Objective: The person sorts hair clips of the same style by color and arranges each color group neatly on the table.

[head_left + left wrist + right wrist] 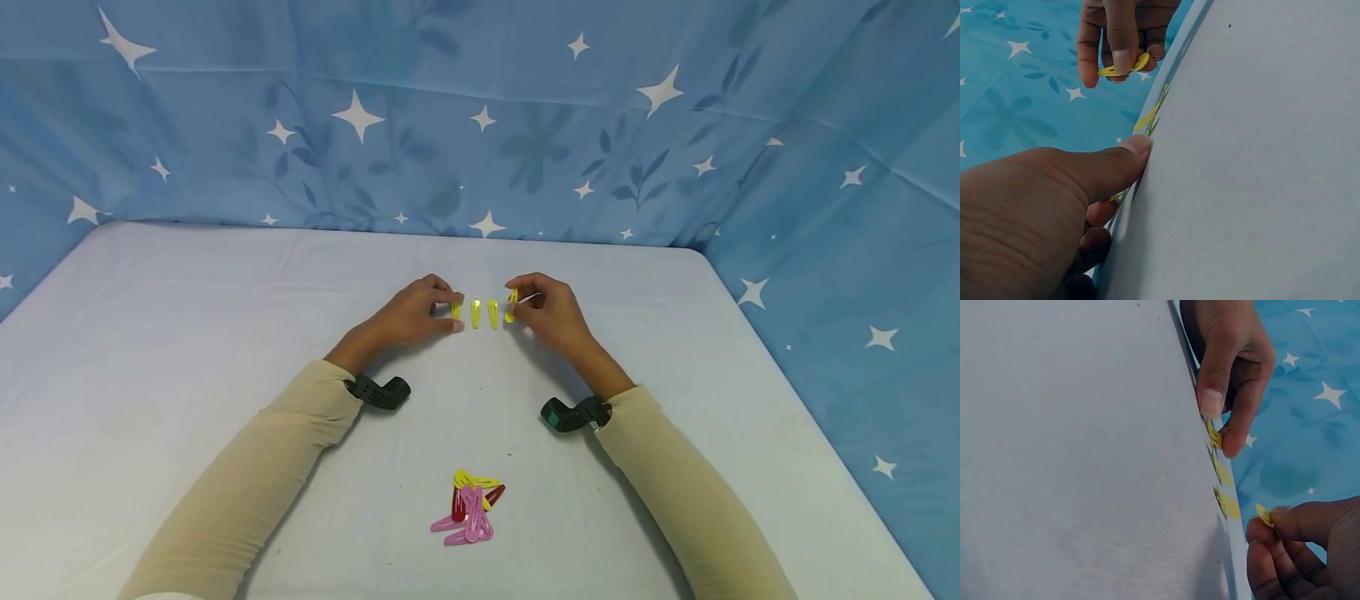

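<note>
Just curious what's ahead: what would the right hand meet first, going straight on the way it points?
Probably the nearest yellow clip in the row, just left of the held clip. The right hand may be slightly raised, so it could pass above.

- Centre: left hand holds leftmost yellow clip; right hand pinches rightmost yellow clip.
- Between: two yellow clips.
- Lower centre: pile of yellow, red and pink clips on white table.
- Top and right: blue starry cloth.
</note>
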Demonstrator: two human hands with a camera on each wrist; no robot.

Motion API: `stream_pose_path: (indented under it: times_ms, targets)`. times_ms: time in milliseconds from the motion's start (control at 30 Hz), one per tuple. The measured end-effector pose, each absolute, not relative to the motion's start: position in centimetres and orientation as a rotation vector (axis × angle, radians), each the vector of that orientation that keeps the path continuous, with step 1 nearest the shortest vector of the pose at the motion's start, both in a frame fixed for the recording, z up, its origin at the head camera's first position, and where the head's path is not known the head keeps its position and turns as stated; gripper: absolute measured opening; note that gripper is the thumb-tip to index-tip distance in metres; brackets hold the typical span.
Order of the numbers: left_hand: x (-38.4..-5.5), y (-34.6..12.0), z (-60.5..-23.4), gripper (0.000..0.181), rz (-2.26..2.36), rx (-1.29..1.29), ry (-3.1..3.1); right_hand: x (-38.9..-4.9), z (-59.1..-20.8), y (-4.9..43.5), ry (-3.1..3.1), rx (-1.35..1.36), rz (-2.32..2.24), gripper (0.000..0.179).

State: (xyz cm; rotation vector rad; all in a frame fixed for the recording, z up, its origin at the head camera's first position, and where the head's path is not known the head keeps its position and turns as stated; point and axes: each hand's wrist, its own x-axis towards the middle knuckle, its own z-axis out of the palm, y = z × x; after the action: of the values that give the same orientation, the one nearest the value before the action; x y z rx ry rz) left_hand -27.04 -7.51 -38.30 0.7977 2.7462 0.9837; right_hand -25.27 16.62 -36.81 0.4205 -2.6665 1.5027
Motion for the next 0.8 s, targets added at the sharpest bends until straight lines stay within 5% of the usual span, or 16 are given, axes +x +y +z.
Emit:
stream_pose_path:
  times_ms: [800]
  targets:
    - [-27.3,-7.6,-38.6,0.05,0.993,0.806,2.74,-26.9,-36.5,15.9,-3.039,0.349,1.108,0.027]
